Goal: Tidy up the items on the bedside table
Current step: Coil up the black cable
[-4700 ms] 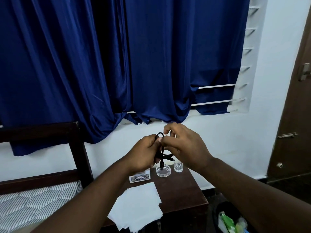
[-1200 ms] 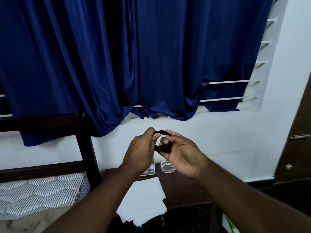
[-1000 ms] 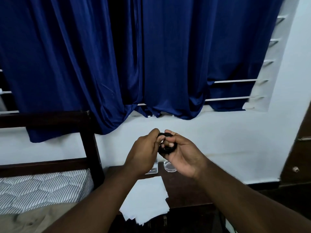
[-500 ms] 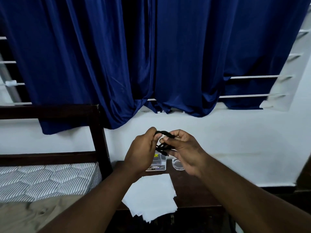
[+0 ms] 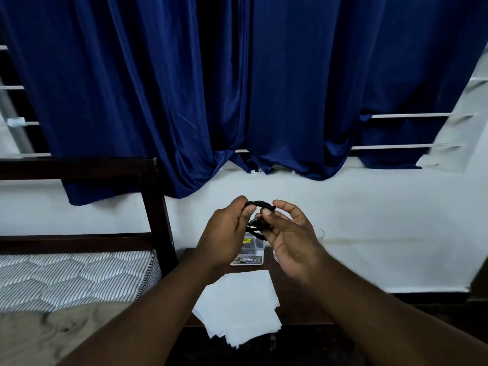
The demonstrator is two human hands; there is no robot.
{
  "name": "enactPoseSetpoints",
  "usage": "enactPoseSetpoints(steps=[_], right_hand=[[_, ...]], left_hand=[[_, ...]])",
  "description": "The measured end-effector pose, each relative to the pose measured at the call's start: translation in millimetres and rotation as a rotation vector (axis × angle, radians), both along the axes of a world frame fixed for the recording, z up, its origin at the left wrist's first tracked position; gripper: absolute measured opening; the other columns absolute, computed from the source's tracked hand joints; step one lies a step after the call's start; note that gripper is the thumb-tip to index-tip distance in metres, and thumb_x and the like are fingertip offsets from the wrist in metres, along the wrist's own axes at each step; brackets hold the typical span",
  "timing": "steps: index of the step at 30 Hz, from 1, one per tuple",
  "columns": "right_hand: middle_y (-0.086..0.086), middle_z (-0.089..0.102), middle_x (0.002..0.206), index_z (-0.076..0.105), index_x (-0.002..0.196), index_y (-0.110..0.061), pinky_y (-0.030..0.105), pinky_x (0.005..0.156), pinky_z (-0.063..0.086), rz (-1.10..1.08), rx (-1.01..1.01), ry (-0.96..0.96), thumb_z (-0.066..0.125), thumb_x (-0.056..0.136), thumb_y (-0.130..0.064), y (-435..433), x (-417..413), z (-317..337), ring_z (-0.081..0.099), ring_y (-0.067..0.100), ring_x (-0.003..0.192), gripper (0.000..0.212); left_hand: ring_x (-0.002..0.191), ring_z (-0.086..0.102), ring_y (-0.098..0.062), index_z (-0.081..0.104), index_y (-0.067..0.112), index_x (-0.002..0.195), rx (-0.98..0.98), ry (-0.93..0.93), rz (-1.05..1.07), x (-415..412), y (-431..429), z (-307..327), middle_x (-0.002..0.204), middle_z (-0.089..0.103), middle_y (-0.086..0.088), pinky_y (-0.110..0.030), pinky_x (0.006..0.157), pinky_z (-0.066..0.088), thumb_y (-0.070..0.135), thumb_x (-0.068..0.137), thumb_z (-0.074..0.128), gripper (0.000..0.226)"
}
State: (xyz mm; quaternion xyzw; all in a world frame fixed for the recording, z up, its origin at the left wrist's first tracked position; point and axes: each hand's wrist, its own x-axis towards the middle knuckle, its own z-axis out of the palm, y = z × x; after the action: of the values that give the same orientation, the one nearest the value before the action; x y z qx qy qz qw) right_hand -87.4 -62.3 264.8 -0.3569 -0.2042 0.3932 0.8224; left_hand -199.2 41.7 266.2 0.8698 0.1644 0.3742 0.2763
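Observation:
A coiled black cable [image 5: 260,216] is held in the air above the dark wooden bedside table [image 5: 298,299]. My left hand [image 5: 227,233] pinches the coil's left side, while my right hand [image 5: 287,239] grips its right side with thumb and fingers. On the table lie a loose stack of white papers [image 5: 240,302] hanging over the front edge, a small white box [image 5: 248,256] with a printed label, and a clear glass [image 5: 318,233] at the back, mostly hidden behind my right hand.
A bed with a striped mattress [image 5: 74,278] and dark headboard post [image 5: 158,212] stands left of the table. Blue curtains [image 5: 237,88] hang over a barred window above a white wall. The floor to the right is dark.
The view has swung left and the door has left the frame. My hands stay together on the cable; the right hand's fingers have spread a little around the coil.

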Motion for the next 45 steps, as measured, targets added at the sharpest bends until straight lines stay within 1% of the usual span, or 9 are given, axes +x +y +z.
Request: enactPoseSetpoints(steps=[7,11,17,22,29,35,39,42,45], right_hand=[[0.018,0.066,0.095,0.052,0.118,-0.01,0.035,0.082,0.06,0.126,0.079,0.041,0.069,0.079,0.005,1,6,-1,0.067,0.024,0.075,0.046],[0.016,0.068,0.095,0.054,0.115,-0.01,0.032,0.08,0.059,0.214,0.059,0.034,0.067,0.081,0.005,5,10,-4,0.067,0.023,0.079,0.039],[0.024,0.072,0.096,0.06,0.11,-0.005,0.032,0.077,0.058,-0.065,-0.197,-0.492,0.079,0.081,-0.002,13,13,-7,0.071,0.026,0.082,0.035],[0.016,0.074,0.086,0.063,0.108,0.001,0.025,0.065,0.053,0.065,-0.278,-0.608,0.082,0.08,-0.008,17,12,-10,0.073,0.023,0.076,0.035],[0.01,0.071,0.078,0.064,0.1,0.001,0.023,0.057,0.05,-0.026,-0.257,-0.449,0.079,0.079,0.001,20,5,-15,0.065,0.014,0.061,0.026],[0.01,0.073,0.084,0.061,0.102,-0.008,0.043,0.078,0.05,-0.102,-0.236,-0.226,0.077,0.081,0.0,27,0,-20,0.065,0.018,0.071,0.028],[0.011,0.075,0.086,0.059,0.115,-0.008,0.029,0.066,0.055,-0.038,-0.187,-0.164,0.076,0.085,-0.008,26,-4,-15,0.069,0.02,0.074,0.034],[0.009,0.073,0.084,0.059,0.12,-0.009,0.03,0.07,0.057,0.08,-0.173,-0.05,0.071,0.09,-0.01,26,-4,-14,0.069,0.018,0.08,0.032],[0.006,0.068,0.081,0.061,0.119,-0.006,0.029,0.07,0.057,0.13,-0.206,-0.12,0.065,0.093,-0.007,25,-3,-14,0.066,0.017,0.08,0.026]], left_hand=[[0.064,0.055,-0.027,0.046,0.022,0.085,-0.012,0.02,-0.049,-3,11,-2,0.066,0.057,-0.006,-0.05,0.062,0.048,0.043,0.108,0.04,0.031],[0.06,0.052,-0.021,0.044,0.021,0.086,0.047,0.028,-0.007,-3,16,-7,0.063,0.055,0.001,-0.042,0.059,0.044,0.041,0.108,0.04,0.029],[0.054,0.042,-0.012,0.043,0.023,0.087,0.064,0.031,0.053,-5,24,-16,0.058,0.047,0.009,-0.034,0.053,0.035,0.039,0.108,0.041,0.027],[0.057,0.049,-0.015,0.047,0.02,0.089,0.05,0.034,0.076,-6,27,-21,0.061,0.052,0.008,-0.032,0.053,0.038,0.041,0.108,0.039,0.028],[0.059,0.052,-0.013,0.043,0.022,0.087,0.066,0.09,0.036,-4,28,-27,0.064,0.055,0.009,-0.029,0.055,0.039,0.041,0.107,0.039,0.028],[0.062,0.055,-0.013,0.043,0.023,0.088,0.086,0.091,0.024,-1,26,-29,0.068,0.058,0.009,-0.034,0.058,0.042,0.039,0.108,0.04,0.026],[0.055,0.048,-0.011,0.044,0.023,0.085,0.014,0.037,0.058,-5,32,-28,0.065,0.058,0.018,-0.025,0.052,0.035,0.039,0.108,0.04,0.029],[0.054,0.044,-0.012,0.043,0.023,0.084,0.008,0.036,0.079,-7,33,-29,0.062,0.054,0.019,-0.034,0.053,0.037,0.039,0.108,0.039,0.029],[0.054,0.044,-0.011,0.044,0.022,0.085,0.022,0.03,0.083,-8,32,-32,0.061,0.054,0.016,-0.029,0.052,0.035,0.037,0.108,0.041,0.028]])
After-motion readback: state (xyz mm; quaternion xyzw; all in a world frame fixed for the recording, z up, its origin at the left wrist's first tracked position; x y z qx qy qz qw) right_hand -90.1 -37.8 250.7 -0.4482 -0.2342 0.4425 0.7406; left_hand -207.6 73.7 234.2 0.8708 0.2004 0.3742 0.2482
